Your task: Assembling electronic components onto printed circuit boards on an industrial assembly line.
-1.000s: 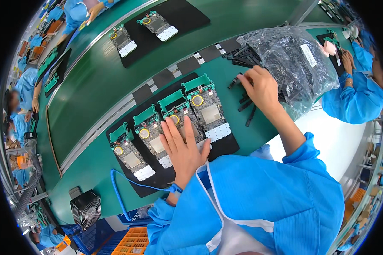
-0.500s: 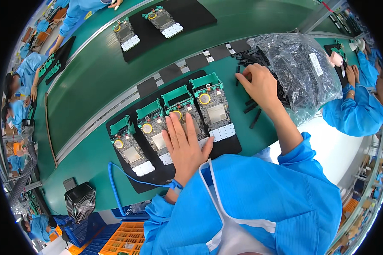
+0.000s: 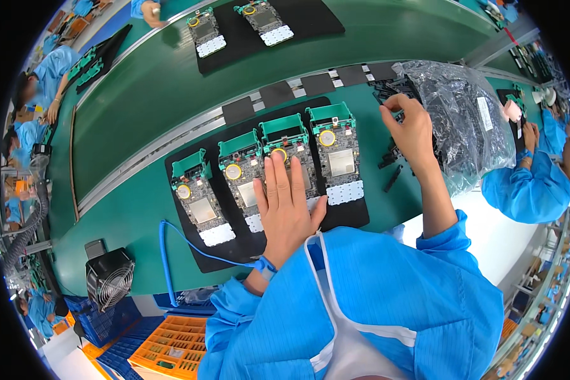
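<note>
My left hand [image 3: 285, 206] lies flat with fingers stretched over a circuit board [image 3: 301, 174], partly hiding it. This board has a green plastic frame and a yellow-ringed round part. Similar boards flank it: one [image 3: 240, 174] beside it, one [image 3: 199, 196] at the far left, one [image 3: 341, 152] at the right. All rest on a black mat [image 3: 218, 259]. My right hand [image 3: 415, 130] is over a pile of small black plastic strips [image 3: 389, 92], thumb and forefinger curled together. Whatever may be between those fingertips is hidden or too small to name.
A clear plastic bag [image 3: 468, 120] of black parts stands right of my right hand. Beyond is a green conveyor [image 3: 152, 120] carrying a black mat with two boards [image 3: 269, 24]. A black fan [image 3: 111, 278] sits left. A blue coiled cord [image 3: 164, 253] runs to my left wrist. Co-workers sit nearby.
The whole view has shifted slightly. My left hand stays on the same board. My right thumb and forefinger have drawn closer together over the pile. A co-worker's hand at the top has moved.
</note>
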A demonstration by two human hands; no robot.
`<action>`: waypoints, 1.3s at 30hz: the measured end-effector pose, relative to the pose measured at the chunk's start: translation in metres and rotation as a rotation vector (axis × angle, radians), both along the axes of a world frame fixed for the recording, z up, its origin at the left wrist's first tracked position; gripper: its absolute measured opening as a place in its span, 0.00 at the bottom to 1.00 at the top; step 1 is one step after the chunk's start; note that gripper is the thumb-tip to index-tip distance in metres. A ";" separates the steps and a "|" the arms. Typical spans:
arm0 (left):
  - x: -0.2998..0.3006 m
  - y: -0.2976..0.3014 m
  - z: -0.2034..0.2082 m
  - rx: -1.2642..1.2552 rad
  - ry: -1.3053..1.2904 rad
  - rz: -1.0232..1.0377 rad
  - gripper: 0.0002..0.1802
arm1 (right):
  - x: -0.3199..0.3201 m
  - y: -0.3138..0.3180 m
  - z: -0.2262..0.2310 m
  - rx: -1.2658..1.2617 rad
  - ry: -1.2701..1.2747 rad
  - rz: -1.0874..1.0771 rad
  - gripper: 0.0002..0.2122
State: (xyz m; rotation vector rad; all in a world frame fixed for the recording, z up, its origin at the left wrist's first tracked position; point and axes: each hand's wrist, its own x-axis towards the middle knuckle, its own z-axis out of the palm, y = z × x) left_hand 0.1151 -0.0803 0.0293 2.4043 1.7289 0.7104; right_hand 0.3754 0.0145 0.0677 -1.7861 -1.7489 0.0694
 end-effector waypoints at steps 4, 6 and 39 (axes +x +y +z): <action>-0.002 -0.001 -0.001 -0.001 0.000 0.001 0.48 | -0.024 0.003 0.016 -0.162 0.535 0.261 0.06; -0.002 -0.002 0.001 -0.008 0.001 0.006 0.48 | -0.036 0.009 0.020 -0.163 0.613 0.334 0.06; -0.002 0.001 0.001 0.034 -0.026 0.001 0.45 | -0.112 0.050 0.022 -0.523 0.271 0.692 0.09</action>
